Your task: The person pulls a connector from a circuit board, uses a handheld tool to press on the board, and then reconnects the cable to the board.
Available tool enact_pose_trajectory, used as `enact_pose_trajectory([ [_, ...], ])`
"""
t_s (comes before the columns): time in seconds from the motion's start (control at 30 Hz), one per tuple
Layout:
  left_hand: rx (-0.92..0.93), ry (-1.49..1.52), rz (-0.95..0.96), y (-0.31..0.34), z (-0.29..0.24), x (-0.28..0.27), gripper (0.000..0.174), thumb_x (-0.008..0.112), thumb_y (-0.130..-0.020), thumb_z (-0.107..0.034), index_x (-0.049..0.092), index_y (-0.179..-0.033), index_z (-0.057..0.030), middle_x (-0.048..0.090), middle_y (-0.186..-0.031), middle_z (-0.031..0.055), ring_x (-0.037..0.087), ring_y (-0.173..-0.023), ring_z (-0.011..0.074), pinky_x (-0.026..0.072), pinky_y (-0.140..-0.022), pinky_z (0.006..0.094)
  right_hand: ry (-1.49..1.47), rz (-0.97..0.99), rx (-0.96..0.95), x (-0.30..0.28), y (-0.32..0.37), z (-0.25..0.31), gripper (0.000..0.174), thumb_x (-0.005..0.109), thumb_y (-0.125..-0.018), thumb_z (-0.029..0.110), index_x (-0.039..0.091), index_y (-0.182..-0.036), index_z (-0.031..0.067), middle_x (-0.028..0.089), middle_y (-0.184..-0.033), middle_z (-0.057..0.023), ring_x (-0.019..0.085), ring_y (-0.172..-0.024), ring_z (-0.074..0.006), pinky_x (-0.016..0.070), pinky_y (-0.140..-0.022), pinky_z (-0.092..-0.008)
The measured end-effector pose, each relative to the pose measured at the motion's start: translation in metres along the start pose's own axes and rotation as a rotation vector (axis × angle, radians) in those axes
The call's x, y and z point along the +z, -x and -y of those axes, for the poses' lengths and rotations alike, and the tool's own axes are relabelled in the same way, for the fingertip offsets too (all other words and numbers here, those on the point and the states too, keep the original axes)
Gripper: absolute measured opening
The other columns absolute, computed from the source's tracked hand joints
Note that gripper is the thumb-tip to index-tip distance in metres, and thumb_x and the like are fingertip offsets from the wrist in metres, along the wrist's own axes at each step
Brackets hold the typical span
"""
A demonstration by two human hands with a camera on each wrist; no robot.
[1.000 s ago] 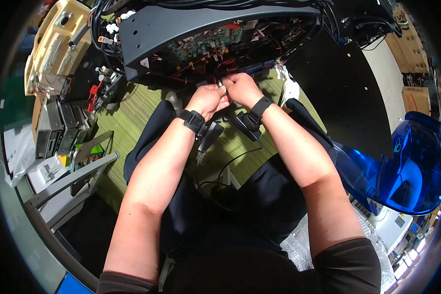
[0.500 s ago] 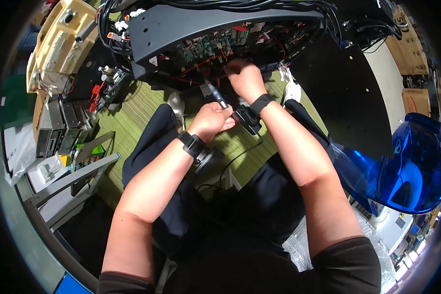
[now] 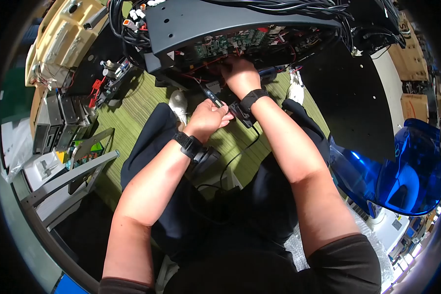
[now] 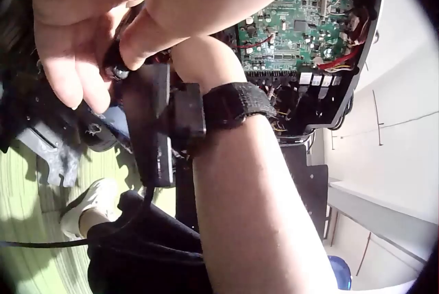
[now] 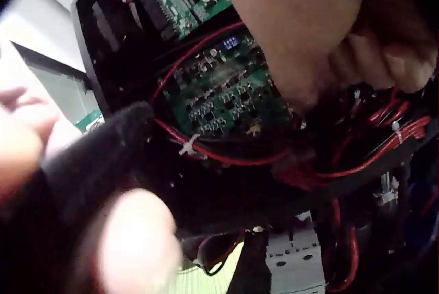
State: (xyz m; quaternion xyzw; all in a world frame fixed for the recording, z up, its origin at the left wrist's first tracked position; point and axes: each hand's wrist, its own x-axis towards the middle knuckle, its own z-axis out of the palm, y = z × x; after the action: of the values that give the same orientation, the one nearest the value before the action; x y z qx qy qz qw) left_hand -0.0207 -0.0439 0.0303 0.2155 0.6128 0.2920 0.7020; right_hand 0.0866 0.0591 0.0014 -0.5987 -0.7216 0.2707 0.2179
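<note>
The floor is a green striped carpet (image 3: 132, 112), and a big black housing (image 3: 206, 24) with its circuit boards bared stands on its far side, with a flat black panel (image 3: 348, 98) lying to the right of it. Along the left edge sit a beige casing (image 3: 59, 39), a row of grey metal modules (image 3: 59, 122) and a grey metal frame (image 3: 63, 181) – all close together. On the right rests a blue translucent cover (image 3: 402, 171), with cardboard boxes (image 3: 411, 49) further back.
</note>
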Motion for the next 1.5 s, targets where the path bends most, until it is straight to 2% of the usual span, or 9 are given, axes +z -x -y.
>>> enact_pose_trajectory([
  [0.2, 0.012, -0.043, 0.014, -0.002, 0.001, -0.002, 0.015, 0.051, -0.092, -0.010, 0.043, -0.094, 0.0028, 0.058, -0.082, 0.0100, 0.061, -0.073, 0.0123, 0.0522, -0.061, 0.0214, 0.120, -0.046, -0.004, 0.006, 0.002, -0.002, 0.020, 0.057, -0.079, 0.026, 0.066, -0.083, 0.0086, 0.063, -0.077, -0.0178, 0.062, -0.075, -0.0360, 0.0502, -0.067, -0.0428],
  [0.33, 0.008, -0.033, -0.001, -0.004, 0.005, -0.001, 0.015, 0.051, -0.092, -0.010, 0.043, -0.094, 0.0032, 0.058, -0.082, 0.0108, 0.061, -0.072, 0.0126, 0.0518, -0.061, 0.0214, 0.059, -0.085, 0.005, 0.009, 0.005, -0.004, 0.019, 0.055, -0.080, 0.022, 0.066, -0.081, 0.0067, 0.062, -0.075, -0.0193, 0.061, -0.073, -0.0370, 0.0496, -0.066, -0.0436],
  [0.4, 0.010, -0.046, -0.008, -0.005, 0.005, 0.001, 0.015, 0.050, -0.092, -0.010, 0.043, -0.094, 0.0036, 0.058, -0.081, 0.0109, 0.061, -0.072, 0.0132, 0.0517, -0.061, 0.0215, 0.022, -0.139, -0.058, 0.010, 0.004, -0.005, 0.019, 0.055, -0.079, 0.021, 0.065, -0.077, 0.0046, 0.061, -0.074, -0.0204, 0.060, -0.071, -0.0379, 0.0489, -0.065, -0.0443],
  [0.6, 0.025, -0.030, -0.029, -0.002, 0.000, 0.001, 0.015, 0.049, -0.093, -0.010, 0.043, -0.093, 0.0038, 0.058, -0.080, 0.0106, 0.061, -0.071, 0.0133, 0.0520, -0.060, 0.0219, -0.002, -0.150, -0.027, 0.013, 0.001, -0.005, 0.021, 0.055, -0.078, 0.020, 0.064, -0.071, 0.0018, 0.060, -0.071, -0.0217, 0.060, -0.069, -0.0389, 0.0483, -0.064, -0.0448],
  [0.73, 0.017, -0.024, -0.023, -0.002, 0.000, -0.001, 0.015, 0.049, -0.093, -0.010, 0.042, -0.094, 0.0033, 0.058, -0.080, 0.0107, 0.061, -0.070, 0.0132, 0.0520, -0.060, 0.0221, 0.008, -0.112, 0.020, 0.015, 0.000, -0.005, 0.020, 0.055, -0.077, 0.019, 0.064, -0.071, 0.0016, 0.060, -0.071, -0.0218, 0.060, -0.069, -0.0389, 0.0483, -0.064, -0.0450],
  [0.9, -0.003, -0.048, -0.031, -0.008, 0.005, -0.005, 0.014, 0.049, -0.093, -0.010, 0.043, -0.095, 0.0026, 0.059, -0.082, 0.0108, 0.060, -0.070, 0.0132, 0.0519, -0.059, 0.0221, -0.021, -0.200, -0.004, 0.020, 0.002, -0.005, 0.019, 0.055, -0.077, 0.017, 0.064, -0.071, 0.0018, 0.060, -0.072, -0.0214, 0.060, -0.070, -0.0388, 0.0483, -0.063, -0.0450],
  [1.03, 0.004, -0.049, -0.032, -0.005, 0.002, -0.005, 0.014, 0.049, -0.093, -0.010, 0.044, -0.095, 0.0030, 0.059, -0.082, 0.0112, 0.060, -0.071, 0.0133, 0.0518, -0.059, 0.0223, -0.020, -0.154, 0.008, 0.018, 0.001, -0.004, 0.019, 0.054, -0.077, 0.017, 0.064, -0.072, 0.0017, 0.060, -0.072, -0.0213, 0.060, -0.070, -0.0388, 0.0483, -0.063, -0.0450],
  [1.5, -0.004, -0.095, -0.059, -0.011, 0.009, -0.004, 0.012, 0.048, -0.093, -0.008, 0.045, -0.095, 0.0031, 0.059, -0.080, 0.0105, 0.062, -0.073, 0.0144, 0.0524, -0.060, 0.0221, -0.083, -0.263, -0.005, 0.025, 0.003, -0.006, 0.019, 0.054, -0.082, 0.019, 0.063, -0.077, 0.0028, 0.060, -0.072, -0.0214, 0.060, -0.071, -0.0391, 0.0475, -0.063, -0.0447],
])
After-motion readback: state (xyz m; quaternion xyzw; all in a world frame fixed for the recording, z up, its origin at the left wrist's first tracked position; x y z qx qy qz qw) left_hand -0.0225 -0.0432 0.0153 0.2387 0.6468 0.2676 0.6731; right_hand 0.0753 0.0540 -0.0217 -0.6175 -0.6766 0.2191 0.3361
